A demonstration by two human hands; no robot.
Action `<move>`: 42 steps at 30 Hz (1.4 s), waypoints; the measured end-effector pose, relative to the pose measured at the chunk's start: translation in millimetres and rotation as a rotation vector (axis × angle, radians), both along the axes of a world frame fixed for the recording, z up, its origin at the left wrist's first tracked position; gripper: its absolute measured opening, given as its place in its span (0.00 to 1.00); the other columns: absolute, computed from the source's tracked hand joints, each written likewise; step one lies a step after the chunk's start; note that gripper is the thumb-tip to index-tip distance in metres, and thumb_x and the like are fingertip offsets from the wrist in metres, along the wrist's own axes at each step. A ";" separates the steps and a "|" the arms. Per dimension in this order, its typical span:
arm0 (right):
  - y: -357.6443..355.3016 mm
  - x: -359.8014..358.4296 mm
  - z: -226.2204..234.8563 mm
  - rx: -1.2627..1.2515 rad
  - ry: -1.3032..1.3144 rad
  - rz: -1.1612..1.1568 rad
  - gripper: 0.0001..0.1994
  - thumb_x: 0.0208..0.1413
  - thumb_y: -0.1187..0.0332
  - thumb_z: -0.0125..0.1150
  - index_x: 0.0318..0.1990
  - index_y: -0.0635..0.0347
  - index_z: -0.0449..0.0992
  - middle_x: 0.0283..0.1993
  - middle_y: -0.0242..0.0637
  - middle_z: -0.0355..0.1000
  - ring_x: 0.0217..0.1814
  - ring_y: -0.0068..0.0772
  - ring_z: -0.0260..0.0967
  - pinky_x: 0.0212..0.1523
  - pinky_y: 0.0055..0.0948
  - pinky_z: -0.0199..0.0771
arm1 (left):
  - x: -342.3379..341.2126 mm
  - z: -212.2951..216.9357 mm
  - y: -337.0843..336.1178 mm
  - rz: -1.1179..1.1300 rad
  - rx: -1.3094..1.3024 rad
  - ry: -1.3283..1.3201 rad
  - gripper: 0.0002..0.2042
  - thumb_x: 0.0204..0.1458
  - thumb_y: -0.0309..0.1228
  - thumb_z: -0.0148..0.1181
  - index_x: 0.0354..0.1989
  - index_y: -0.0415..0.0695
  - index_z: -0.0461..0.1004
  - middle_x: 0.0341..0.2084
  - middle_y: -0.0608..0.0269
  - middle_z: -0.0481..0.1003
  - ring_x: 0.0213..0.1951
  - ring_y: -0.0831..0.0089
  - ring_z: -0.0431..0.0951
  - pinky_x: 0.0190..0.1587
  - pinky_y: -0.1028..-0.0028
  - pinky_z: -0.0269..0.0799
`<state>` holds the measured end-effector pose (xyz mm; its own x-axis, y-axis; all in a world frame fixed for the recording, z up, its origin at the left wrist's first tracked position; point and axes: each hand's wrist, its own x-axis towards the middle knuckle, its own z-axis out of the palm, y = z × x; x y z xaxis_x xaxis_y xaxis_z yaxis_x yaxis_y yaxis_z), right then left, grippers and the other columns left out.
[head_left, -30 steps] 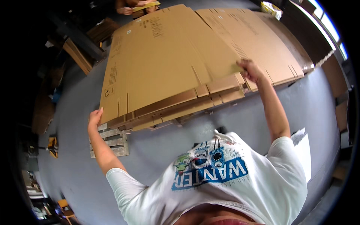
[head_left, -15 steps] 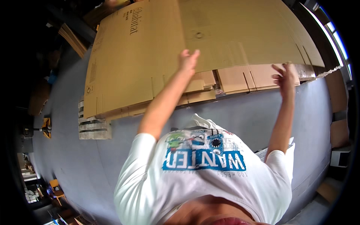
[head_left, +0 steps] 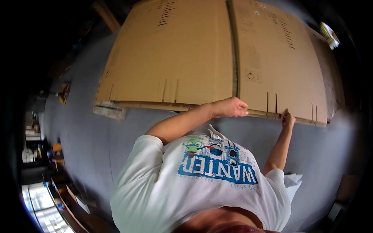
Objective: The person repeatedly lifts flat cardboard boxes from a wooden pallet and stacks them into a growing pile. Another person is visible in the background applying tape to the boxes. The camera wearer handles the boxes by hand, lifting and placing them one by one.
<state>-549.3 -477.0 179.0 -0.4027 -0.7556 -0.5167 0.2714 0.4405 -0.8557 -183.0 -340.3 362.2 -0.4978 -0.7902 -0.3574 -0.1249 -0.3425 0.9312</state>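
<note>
The right hand (head_left: 287, 118) pinches the near edge of the right flat carton (head_left: 281, 83), which stretches away beyond the fingers. The left hand (head_left: 232, 107), loosely curled, is at that carton's near left corner; whether it grips cannot be told. The carton bears a boxed round symbol (head_left: 251, 75) and, farther off, dark lettering (head_left: 286, 35). Just beside it, across a narrow gap, the left flat carton (head_left: 175, 58) carries similar print (head_left: 166, 13). The white T-shirt (head_left: 210, 194) shows bold letters on a blue band (head_left: 217, 171).
</note>
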 end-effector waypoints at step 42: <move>52.9 911.3 450.5 -1.408 0.898 1.434 0.24 0.60 0.49 0.43 0.42 0.66 0.72 0.41 0.50 0.71 0.41 0.50 0.70 0.41 0.45 0.70 | 538.9 -19.6 886.1 3.065 0.538 -0.891 0.34 0.42 0.27 0.52 0.60 0.26 0.49 0.37 0.36 0.73 0.37 0.52 0.78 0.43 0.64 0.75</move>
<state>362.0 -424.1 629.5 0.8584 -0.2847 0.4267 -0.1132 -0.9164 -0.3838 355.9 545.8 342.6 0.3478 0.9376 -0.0037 0.4347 -0.1577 0.8867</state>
